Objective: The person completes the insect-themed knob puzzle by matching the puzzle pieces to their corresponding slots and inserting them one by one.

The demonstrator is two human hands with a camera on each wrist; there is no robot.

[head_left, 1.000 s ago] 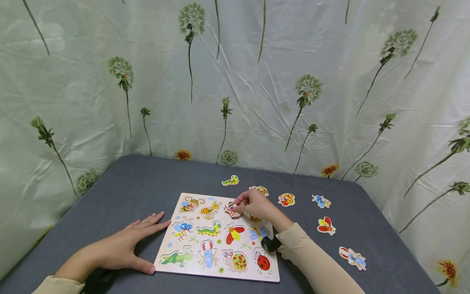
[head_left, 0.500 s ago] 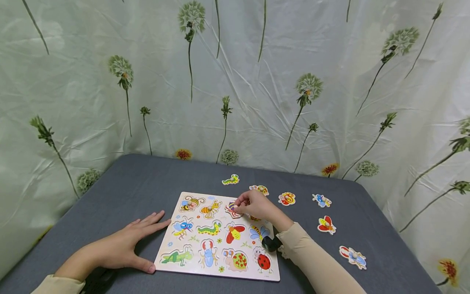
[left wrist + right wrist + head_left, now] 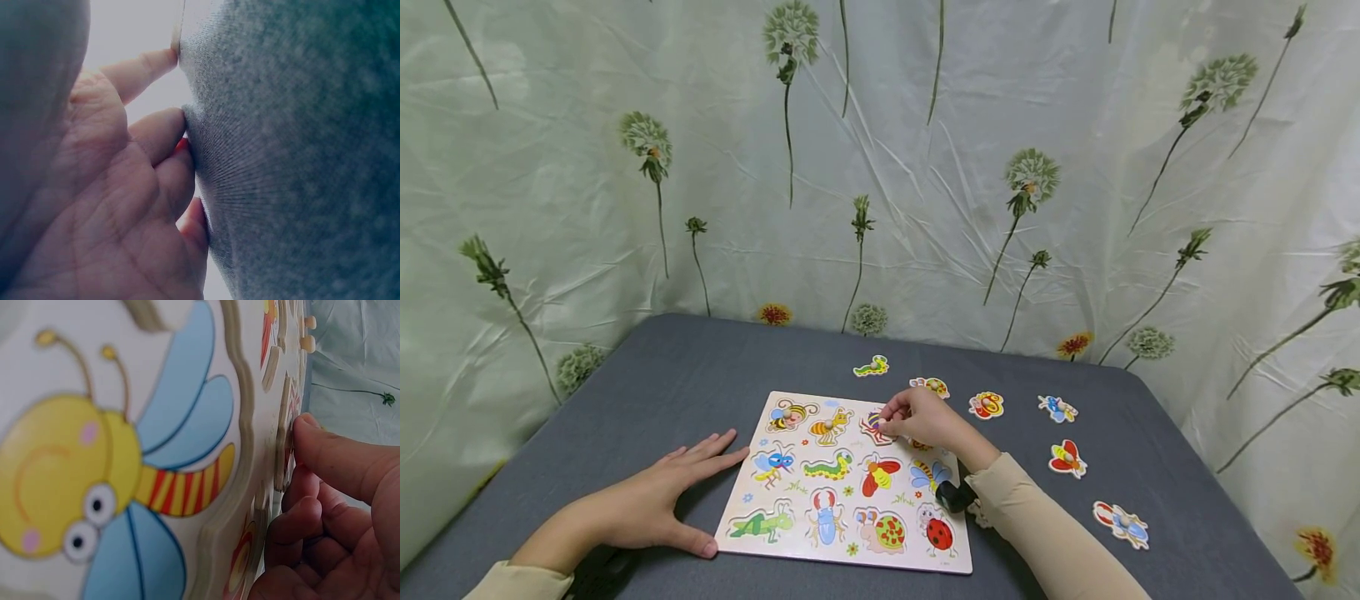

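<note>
A wooden peg puzzle board (image 3: pixel 790 546) with insect pictures lies on the table. My right hand (image 3: pixel 928 419) pinches the knob of a spider puzzle piece (image 3: pixel 872 430) at the third place in the board's top row. In the right wrist view the edge of the spider piece (image 3: pixel 284 444) stands a little proud of the board, beside the thumb. My left hand (image 3: pixel 651 496) lies spread on the cloth, thumb and index fingertip against the board's left edge. A bee piece (image 3: pixel 790 417) and an orange striped insect piece (image 3: pixel 830 427) sit in the top-row recesses.
Loose pieces lie behind and right of the board: a caterpillar (image 3: pixel 871 367), a snail (image 3: pixel 934 387), a red-and-yellow butterfly (image 3: pixel 986 406), a blue insect (image 3: pixel 1057 409), a red-winged insect (image 3: pixel 1067 459) and a stag beetle (image 3: pixel 1121 525). A flowered curtain (image 3: pixel 910 183) hangs behind the table.
The spider piece has turned slightly and come down at its place on the board, still pinched by my right hand. My left hand has stayed put.
</note>
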